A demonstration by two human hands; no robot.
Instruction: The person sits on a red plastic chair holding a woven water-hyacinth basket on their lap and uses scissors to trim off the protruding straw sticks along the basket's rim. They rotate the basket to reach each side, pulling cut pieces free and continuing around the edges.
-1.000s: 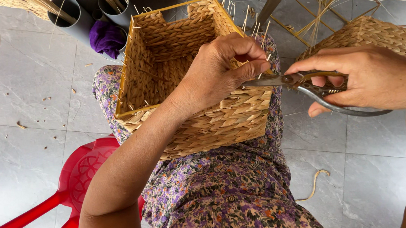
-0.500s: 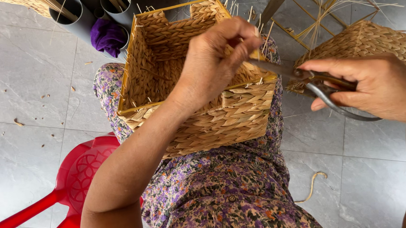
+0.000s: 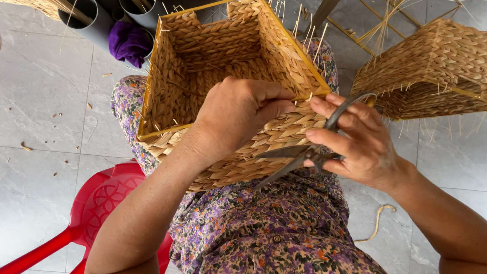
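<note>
A woven basket (image 3: 223, 60) rests on the person's lap, open side up, just beyond both hands. The left hand (image 3: 239, 112) lies over the basket's near rim, its fingers curled shut and pinching something at the rim's right end; what they pinch is too small to tell. The right hand (image 3: 355, 142) is just right of the left one, nearly touching it, and is closed around the handles of dark scissors (image 3: 305, 150). Their blades point left and down, lying against the basket's near wall under the left hand, and look closed. A second basket (image 3: 445, 71) lies on the floor beyond the right hand. A red chair (image 3: 97, 206) shows below the left forearm. Beyond the left hand, past the basket, sit a purple cloth (image 3: 129, 42) and dark tubes (image 3: 90, 14) holding straws.
</note>
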